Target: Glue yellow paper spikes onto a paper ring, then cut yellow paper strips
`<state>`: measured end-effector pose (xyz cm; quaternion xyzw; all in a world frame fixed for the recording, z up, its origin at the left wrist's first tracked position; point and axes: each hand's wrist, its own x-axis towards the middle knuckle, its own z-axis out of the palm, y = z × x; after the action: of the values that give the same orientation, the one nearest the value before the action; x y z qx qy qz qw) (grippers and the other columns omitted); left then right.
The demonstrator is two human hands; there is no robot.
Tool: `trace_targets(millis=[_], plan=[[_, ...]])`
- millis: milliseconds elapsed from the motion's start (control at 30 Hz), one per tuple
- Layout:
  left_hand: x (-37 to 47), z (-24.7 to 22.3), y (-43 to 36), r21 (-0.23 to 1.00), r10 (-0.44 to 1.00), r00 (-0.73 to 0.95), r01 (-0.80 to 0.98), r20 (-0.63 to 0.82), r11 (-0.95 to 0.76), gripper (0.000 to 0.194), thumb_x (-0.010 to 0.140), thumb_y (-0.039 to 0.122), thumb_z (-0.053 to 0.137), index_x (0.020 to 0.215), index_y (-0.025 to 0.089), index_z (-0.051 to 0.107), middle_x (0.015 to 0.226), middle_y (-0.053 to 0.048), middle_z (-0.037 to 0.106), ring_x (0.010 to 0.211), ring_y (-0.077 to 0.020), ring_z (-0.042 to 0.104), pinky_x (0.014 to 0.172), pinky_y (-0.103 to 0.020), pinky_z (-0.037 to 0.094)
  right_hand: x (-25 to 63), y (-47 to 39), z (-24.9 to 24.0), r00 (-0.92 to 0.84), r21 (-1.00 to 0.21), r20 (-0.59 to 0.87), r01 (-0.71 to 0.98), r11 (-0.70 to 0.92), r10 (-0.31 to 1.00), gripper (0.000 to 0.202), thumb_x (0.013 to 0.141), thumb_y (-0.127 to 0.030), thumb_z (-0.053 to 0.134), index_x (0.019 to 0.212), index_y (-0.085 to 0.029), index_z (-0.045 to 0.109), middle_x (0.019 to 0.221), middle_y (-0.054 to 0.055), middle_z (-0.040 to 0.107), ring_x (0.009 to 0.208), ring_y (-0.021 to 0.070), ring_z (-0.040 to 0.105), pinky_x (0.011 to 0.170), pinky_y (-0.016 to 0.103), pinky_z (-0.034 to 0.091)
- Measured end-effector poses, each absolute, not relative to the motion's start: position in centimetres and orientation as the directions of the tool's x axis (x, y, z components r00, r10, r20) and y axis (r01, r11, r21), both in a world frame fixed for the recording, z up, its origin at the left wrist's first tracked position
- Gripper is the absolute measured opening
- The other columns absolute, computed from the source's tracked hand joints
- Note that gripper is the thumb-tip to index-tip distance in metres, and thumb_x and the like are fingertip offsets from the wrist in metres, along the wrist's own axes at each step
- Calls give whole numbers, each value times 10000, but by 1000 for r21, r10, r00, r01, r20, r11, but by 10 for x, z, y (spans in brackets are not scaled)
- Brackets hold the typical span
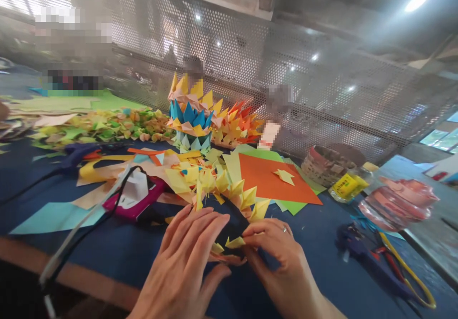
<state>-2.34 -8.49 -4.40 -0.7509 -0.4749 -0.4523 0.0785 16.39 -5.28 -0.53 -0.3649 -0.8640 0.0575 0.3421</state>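
Between my hands sits a paper crown (pixel 247 199), a ring with folded yellow points standing around its far side and a peach band at the near side. My left hand (pixel 189 257) curves over the ring's left side, long fingers together and thumb set apart. At the near right, my right hand (pixel 281 261) pinches the edge of the ring between thumb and fingers, beside a small yellow paper point. Its ring finger wears a ring. My fingers hide part of the band. Loose peach and yellow paper strips lie just beyond the crown.
Left stands a magenta-and-white device (pixel 134 197) with cables crossing it. Orange paper (pixel 275 178) lies beyond my right hand. At right are a glue gun (pixel 372 261), a yellow-labelled bottle (pixel 348 185) and a pink container (pixel 397 204). Finished paper rings (pixel 191 118) stand behind.
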Motion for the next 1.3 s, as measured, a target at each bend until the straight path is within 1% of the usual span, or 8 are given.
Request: trace_targets(millis=[100, 167, 367, 667, 800, 967, 1200, 1300], plan=[[-22, -48, -82, 334, 636, 84, 794, 767, -508, 471, 849, 177, 568, 1299, 165, 431, 1239, -101, 571, 1223, -262, 459, 1101, -488, 253, 162, -51, -8, -509, -327, 539, 608, 723, 672, 139, 786, -87, 609, 765, -224, 622, 805, -9, 684, 803, 154, 627, 796, 350, 424], [-22, -50, -79, 327, 644, 87, 805, 760, -494, 505, 843, 215, 590, 1315, 152, 421, 1272, -117, 546, 1250, -284, 434, 1111, -506, 233, 162, -50, -9, -512, -333, 518, 618, 713, 686, 131, 794, -100, 597, 758, -225, 614, 797, -4, 684, 797, 159, 628, 791, 351, 430], [-25, -52, -75, 281, 663, 133, 832, 736, -479, 527, 855, 256, 592, 1325, 114, 401, 1298, -152, 511, 1279, -309, 393, 1109, -523, 242, 165, -45, -10, -499, -411, 456, 616, 672, 737, 111, 811, -141, 595, 756, -234, 619, 791, -7, 685, 791, 152, 634, 788, 328, 449], [-22, -51, -74, 272, 677, 162, 830, 718, -487, 513, 848, 162, 562, 1334, 116, 404, 1323, -154, 480, 1313, -314, 356, 1113, -539, 224, 163, -47, -10, -516, -437, 438, 593, 676, 736, 104, 798, -120, 601, 761, -218, 603, 807, -2, 688, 786, 139, 628, 775, 305, 453], [-21, -50, -73, 272, 685, 162, 834, 711, -480, 503, 856, 179, 553, 1336, 140, 410, 1328, -141, 485, 1318, -308, 352, 1112, -531, 232, 164, -49, -10, -511, -429, 452, 594, 680, 731, 99, 797, -123, 597, 765, -217, 603, 803, -1, 685, 790, 138, 629, 782, 301, 463], [-21, -52, -73, 268, 683, 167, 834, 711, -482, 492, 847, 158, 541, 1323, 126, 422, 1324, -149, 480, 1322, -311, 343, 1110, -534, 219, 165, -52, -9, -516, -407, 470, 593, 695, 716, 100, 791, -120, 597, 779, -219, 609, 809, 6, 690, 798, 146, 633, 790, 304, 471], [-19, -51, -71, 274, 697, 161, 841, 698, -468, 499, 837, 149, 538, 1322, 143, 424, 1329, -142, 463, 1331, -305, 316, 1107, -538, 198, 165, -53, -10, -508, -431, 481, 572, 698, 714, 114, 790, -116, 607, 785, -229, 611, 796, -11, 685, 779, 143, 631, 774, 307, 459], [-18, -49, -70, 255, 688, 178, 841, 703, -478, 483, 821, 112, 534, 1295, 140, 450, 1329, -147, 450, 1332, -314, 309, 1101, -547, 200, 164, -53, -10, -518, -438, 473, 565, 700, 713, 130, 794, -105, 607, 809, -234, 617, 809, -20, 687, 789, 137, 629, 781, 310, 448]])
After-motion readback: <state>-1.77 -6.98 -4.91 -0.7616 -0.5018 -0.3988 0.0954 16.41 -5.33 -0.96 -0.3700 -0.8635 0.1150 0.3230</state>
